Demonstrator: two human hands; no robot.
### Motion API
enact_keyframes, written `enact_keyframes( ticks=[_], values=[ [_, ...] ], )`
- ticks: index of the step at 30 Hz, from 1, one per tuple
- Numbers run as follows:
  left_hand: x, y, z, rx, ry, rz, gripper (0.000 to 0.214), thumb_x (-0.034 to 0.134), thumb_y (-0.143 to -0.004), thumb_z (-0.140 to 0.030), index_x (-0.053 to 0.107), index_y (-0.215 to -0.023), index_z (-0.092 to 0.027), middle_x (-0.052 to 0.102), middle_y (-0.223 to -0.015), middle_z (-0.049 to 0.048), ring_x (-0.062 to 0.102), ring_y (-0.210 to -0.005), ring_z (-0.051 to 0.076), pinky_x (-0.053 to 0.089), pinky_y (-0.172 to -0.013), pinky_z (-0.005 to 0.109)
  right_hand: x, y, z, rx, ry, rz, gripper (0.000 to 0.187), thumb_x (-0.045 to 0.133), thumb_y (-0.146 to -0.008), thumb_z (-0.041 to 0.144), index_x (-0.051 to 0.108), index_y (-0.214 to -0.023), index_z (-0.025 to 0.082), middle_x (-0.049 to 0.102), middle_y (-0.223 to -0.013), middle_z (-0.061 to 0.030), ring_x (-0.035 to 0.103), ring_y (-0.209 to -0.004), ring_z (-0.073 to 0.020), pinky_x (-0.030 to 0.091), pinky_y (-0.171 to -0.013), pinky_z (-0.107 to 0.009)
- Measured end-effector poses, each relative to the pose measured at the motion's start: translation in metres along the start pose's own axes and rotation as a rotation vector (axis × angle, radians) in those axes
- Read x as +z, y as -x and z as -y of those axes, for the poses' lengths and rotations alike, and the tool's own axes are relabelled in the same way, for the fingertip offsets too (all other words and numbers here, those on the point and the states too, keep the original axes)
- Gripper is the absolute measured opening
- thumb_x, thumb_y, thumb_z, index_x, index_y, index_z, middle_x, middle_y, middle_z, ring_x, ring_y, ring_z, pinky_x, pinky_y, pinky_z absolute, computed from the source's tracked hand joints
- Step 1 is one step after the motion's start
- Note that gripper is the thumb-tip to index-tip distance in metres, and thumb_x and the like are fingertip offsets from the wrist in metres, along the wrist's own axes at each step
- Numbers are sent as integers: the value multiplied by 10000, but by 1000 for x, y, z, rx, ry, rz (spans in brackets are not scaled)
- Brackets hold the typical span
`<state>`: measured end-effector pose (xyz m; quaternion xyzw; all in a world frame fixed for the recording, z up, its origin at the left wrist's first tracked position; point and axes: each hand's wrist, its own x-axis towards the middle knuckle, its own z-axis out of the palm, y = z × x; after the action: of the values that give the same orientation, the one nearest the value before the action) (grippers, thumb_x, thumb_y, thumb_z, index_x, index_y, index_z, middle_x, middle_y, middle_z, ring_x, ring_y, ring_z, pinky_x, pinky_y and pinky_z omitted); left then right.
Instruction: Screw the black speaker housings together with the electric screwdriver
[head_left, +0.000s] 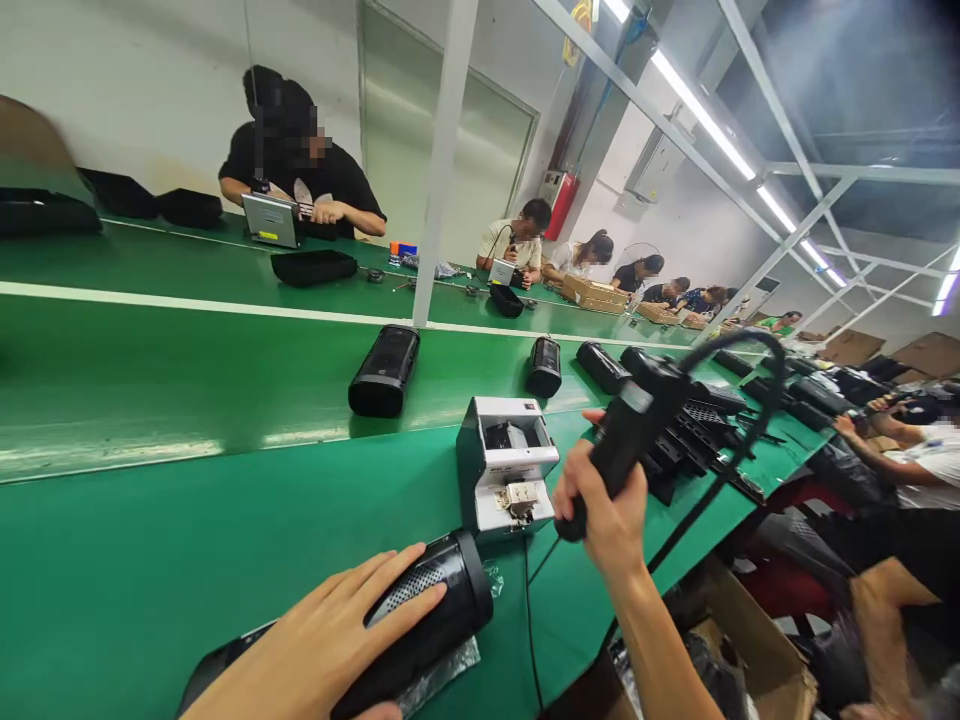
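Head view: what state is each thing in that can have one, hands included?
Left hand: open, fingers spread flat on the cylindrical speaker.
Cylindrical speaker: lying on its side on clear film, at the near table edge.
Right hand: shut around the electric screwdriver.
Electric screwdriver: held raised off the table, tilted, cable attached.
Grey feeder box: upright on the table, untouched.
Speaker on belt: lying on its side, apart from the hands.

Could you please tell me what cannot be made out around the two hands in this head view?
- Speaker: near end cut off by the bottom edge, top covered by the left hand.
- Electric screwdriver: its tip is hidden behind the right hand.
- Grey box: contents too small to identify.
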<state>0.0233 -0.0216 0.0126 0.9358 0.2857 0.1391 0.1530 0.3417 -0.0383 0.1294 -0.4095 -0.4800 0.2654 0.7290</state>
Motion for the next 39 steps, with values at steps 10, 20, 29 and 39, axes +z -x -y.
enact_keyframes(
  ticks=[10,20,29,39],
  values=[
    [2,4,-4,-56,-37,52,1171,962,-908,-283,343,-1838,-632,426,-1912,-33,652,-1610,472,685,-1202,687,19,40,80,-61,-185,-20,369,951,-1102,429,744,-1400,363,615,-698,114,500,-416,-114,589,-463,-235],
    [-8,1,-8,-54,-31,77,1074,953,-935,-297,423,-1811,-623,478,-1882,-22,678,-1581,475,696,-1166,696,34,49,72,-87,-117,-10,380,954,-1103,417,724,-1403,376,633,-700,113,512,-425,-127,563,-456,-251],
    [-14,-2,-12,-61,-46,114,1038,949,-957,-337,430,-1819,-594,439,-1895,-7,662,-1600,464,674,-1187,702,35,53,69,-126,-20,44,359,847,-1171,431,656,-1471,385,603,-723,111,526,-450,-142,533,-475,-290],
    [-16,-7,-16,-89,9,154,1042,952,-957,-295,442,-1821,-579,412,-1923,15,610,-1650,478,639,-1243,740,33,62,58,-85,40,78,346,810,-1197,484,615,-1471,403,585,-734,103,532,-476,-161,494,-496,-316]
  ],
)
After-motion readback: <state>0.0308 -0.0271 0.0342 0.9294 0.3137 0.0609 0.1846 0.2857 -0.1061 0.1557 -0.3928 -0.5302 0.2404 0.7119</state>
